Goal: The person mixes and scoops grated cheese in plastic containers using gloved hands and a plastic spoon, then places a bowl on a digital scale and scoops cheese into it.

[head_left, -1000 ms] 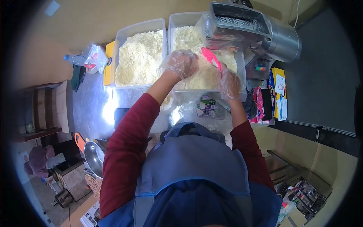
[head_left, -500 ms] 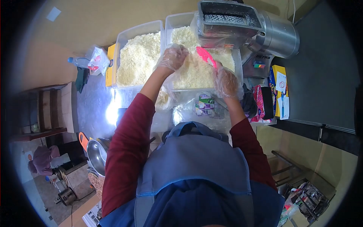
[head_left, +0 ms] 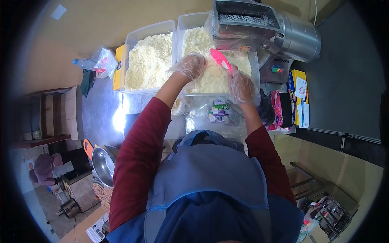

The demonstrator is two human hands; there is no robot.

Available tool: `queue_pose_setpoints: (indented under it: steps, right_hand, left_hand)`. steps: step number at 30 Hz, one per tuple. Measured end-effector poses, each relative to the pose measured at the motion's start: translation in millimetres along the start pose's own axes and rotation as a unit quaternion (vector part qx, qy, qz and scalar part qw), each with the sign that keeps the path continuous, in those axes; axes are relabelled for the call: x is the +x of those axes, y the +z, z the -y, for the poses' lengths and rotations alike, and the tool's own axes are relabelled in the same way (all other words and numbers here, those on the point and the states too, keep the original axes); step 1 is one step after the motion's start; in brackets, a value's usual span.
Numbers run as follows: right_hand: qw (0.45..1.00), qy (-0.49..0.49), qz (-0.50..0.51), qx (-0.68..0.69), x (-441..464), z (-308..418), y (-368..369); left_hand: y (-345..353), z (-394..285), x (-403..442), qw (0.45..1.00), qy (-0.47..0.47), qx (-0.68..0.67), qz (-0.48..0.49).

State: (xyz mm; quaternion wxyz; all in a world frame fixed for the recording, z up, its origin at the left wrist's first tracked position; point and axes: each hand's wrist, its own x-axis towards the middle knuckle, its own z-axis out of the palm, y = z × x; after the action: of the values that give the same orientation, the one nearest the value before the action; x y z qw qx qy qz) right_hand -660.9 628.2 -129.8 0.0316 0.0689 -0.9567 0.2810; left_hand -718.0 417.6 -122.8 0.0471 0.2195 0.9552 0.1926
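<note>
My right hand [head_left: 242, 86], in a clear plastic glove, is closed round the handle of a pink spoon-like tool [head_left: 220, 59]. The tool's broad end lies over pale grated cheese-like shreds [head_left: 212, 81] in the right-hand clear plastic bin [head_left: 194, 18]. My left hand [head_left: 192, 66], gloved too, is over the left part of that bin, just left of the pink tool. Its fingers are curled together, and what they hold, if anything, is hidden. To the left stands a second clear bin [head_left: 133, 34], heaped with the same pale shreds [head_left: 149, 60].
A metal grating machine [head_left: 247, 24] overhangs the right bin's back corner. Small purple-and-green packs [head_left: 219, 110] lie on the metal table [head_left: 99, 107] in front. At left are a bottle [head_left: 85, 64] and a metal bowl [head_left: 103, 164]. Another person [head_left: 46, 168] is far left.
My left hand has moved right, closer to the pink tool. My right hand and the tool have hardly moved.
</note>
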Motion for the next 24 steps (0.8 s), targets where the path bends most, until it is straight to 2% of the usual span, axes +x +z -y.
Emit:
queue_pose_setpoints:
  steps: [3, 5, 6, 8, 9, 11, 15, 17, 18, 20, 24]
  right_hand:
    - [1.000, -0.002, -0.002, 0.006, -1.4, -0.8, 0.1]
    - [1.000, -0.004, -0.006, 0.006, -1.9, -0.9, 0.3]
    - [1.000, -0.008, -0.010, 0.004, -1.6, -1.0, 0.1]
    - [1.000, -0.005, -0.009, 0.004, -0.6, -1.2, 0.7]
    - [1.000, -0.002, -0.008, 0.005, -0.3, -1.5, 0.8]
    - [1.000, 0.000, -0.008, 0.005, -1.3, -0.1, -1.6]
    - [1.000, -0.007, -0.017, 0.007, -1.5, -1.9, 1.3]
    - [1.000, -0.004, -0.017, 0.010, -1.4, 0.6, -1.4]
    - [1.000, -0.003, -0.015, 0.012, -1.5, 1.4, -2.4]
    - [1.000, -0.007, -0.019, 0.010, -1.4, -1.6, 0.6]
    - [1.000, 0.002, -0.013, 0.011, -0.8, 0.5, -0.6]
  left_hand:
    - [6.9, 0.4, 3.2, 0.997, 0.020, 0.066, -0.023]
    - [20.8, 9.7, 6.8, 0.991, 0.081, 0.086, -0.066]
    - [20.6, 7.1, 7.4, 0.991, 0.082, 0.087, -0.066]
    - [21.6, -0.1, 10.0, 0.994, -0.011, 0.101, -0.032]
    - [23.6, 3.6, 10.6, 0.994, -0.010, 0.101, -0.032]
    - [26.8, 13.0, 9.6, 0.992, 0.019, 0.059, -0.106]
    - [11.0, -1.8, 7.7, 0.985, 0.062, 0.073, -0.147]
    - [5.8, -16.4, 3.1, 0.994, -0.002, -0.029, -0.107]
    - [9.1, -17.3, 3.6, 0.994, -0.002, -0.028, -0.107]
    - [15.8, -19.3, 4.9, 0.986, 0.021, -0.141, -0.090]
    - [24.0, -24.0, 6.0, 0.981, 0.035, -0.185, -0.050]
